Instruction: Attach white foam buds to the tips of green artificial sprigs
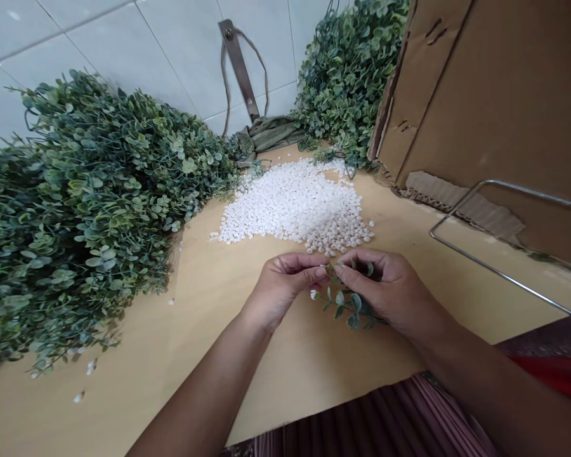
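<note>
My right hand is closed around a green artificial leaf sprig, with thumb and forefinger pinched near one of its tips. Facing it, my left hand pinches a tiny white flower piece at that tip; the fingers hide most of it. A white flower sits on the end of another stem of the sprig, below my left fingertips. Just beyond both hands spreads a heap of small white flower pieces on the tan tabletop.
A large mound of artificial greenery covers the left side. More greenery stands at the back, beside a cardboard box. A bent metal wire frame juts in from the right. A strap with cords leans against the tiled wall.
</note>
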`<state>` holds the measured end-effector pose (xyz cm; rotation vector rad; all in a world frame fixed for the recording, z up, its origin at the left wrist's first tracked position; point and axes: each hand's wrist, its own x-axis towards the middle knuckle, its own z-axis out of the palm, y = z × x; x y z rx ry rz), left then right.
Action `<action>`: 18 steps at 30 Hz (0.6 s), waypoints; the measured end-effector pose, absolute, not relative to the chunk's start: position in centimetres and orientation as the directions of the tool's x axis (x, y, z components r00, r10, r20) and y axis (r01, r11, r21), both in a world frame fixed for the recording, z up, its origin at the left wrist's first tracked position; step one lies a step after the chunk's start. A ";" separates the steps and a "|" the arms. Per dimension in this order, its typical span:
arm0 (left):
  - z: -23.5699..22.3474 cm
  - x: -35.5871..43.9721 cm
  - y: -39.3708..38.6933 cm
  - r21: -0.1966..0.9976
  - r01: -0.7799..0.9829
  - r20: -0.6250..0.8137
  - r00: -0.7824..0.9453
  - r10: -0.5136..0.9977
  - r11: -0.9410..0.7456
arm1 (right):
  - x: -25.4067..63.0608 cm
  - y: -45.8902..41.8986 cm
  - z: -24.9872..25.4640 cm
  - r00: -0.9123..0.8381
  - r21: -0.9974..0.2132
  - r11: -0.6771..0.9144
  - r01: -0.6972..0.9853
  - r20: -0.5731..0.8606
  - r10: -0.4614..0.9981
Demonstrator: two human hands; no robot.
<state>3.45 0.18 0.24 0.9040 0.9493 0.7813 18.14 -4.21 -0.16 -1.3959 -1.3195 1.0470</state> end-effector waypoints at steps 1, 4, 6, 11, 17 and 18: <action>0.3 3.5 0.2 0.896 -0.153 -0.337 0.375 0.863 0.416 | 18.1 -4.2 -0.1 0.059 -0.975 -0.001 0.224 0.012 0.998; 0.2 3.5 0.1 0.894 -0.143 -0.350 0.365 0.863 0.424 | 18.1 -4.2 0.1 0.045 -0.975 0.007 0.224 0.018 0.999; 0.2 3.5 0.1 0.894 -0.139 -0.355 0.360 0.863 0.426 | 18.1 -4.2 0.2 0.040 -0.977 0.001 0.215 0.010 0.999; 0.0 3.6 0.1 0.894 -0.133 -0.362 0.348 0.865 0.428 | 18.0 -4.2 -0.1 0.034 -0.983 -0.039 0.181 -0.033 0.999; 0.0 3.5 0.1 0.898 -0.115 -0.361 0.362 0.859 0.426 | 17.9 -4.1 -0.3 0.024 -0.988 -0.053 0.146 -0.050 0.998; 0.0 3.5 0.2 0.898 -0.114 -0.360 0.363 0.860 0.424 | 17.9 -4.1 -0.3 0.023 -0.987 -0.063 0.145 -0.061 0.998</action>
